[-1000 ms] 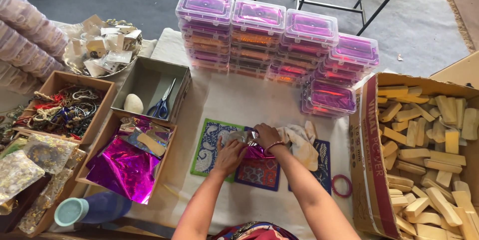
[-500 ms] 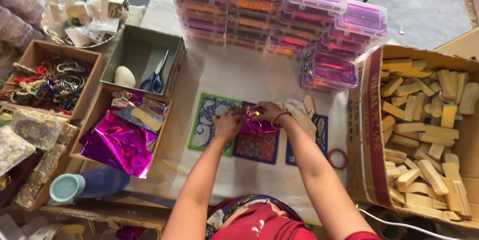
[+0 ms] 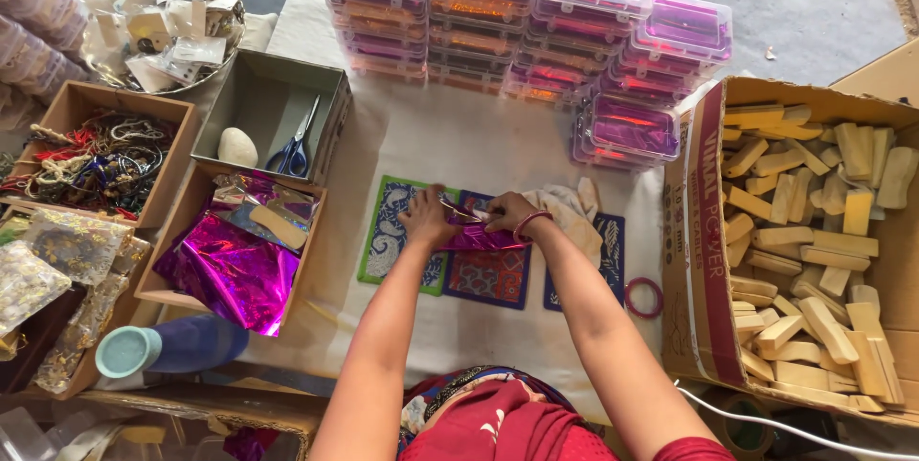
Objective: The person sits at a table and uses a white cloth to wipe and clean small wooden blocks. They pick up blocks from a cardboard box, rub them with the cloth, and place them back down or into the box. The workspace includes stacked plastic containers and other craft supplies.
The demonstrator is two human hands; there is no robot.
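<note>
Both my hands meet over the patterned mats on the white cloth. My left hand (image 3: 427, 218) and my right hand (image 3: 507, 213) pinch a small piece of shiny magenta foil (image 3: 476, 235) between them, folded around something I cannot make out. Under the hands lie a green-bordered mat (image 3: 390, 234), a red-centred mat (image 3: 486, 276) and a blue mat (image 3: 611, 235). A cream cloth (image 3: 568, 210) lies just right of my right hand. A bangle sits on my right wrist.
Stacked clear pink plastic boxes (image 3: 536, 16) stand behind. A large carton of wooden blocks (image 3: 814, 231) fills the right. On the left are boxes with magenta foil sheets (image 3: 225, 269), scissors (image 3: 297, 140), a white stone (image 3: 236, 147) and tangled threads (image 3: 91, 159). A red ring (image 3: 644, 296) lies nearby.
The view has shifted down and closer. My hands have drawn together over the mats, and the magenta foil is now gripped between them.
</note>
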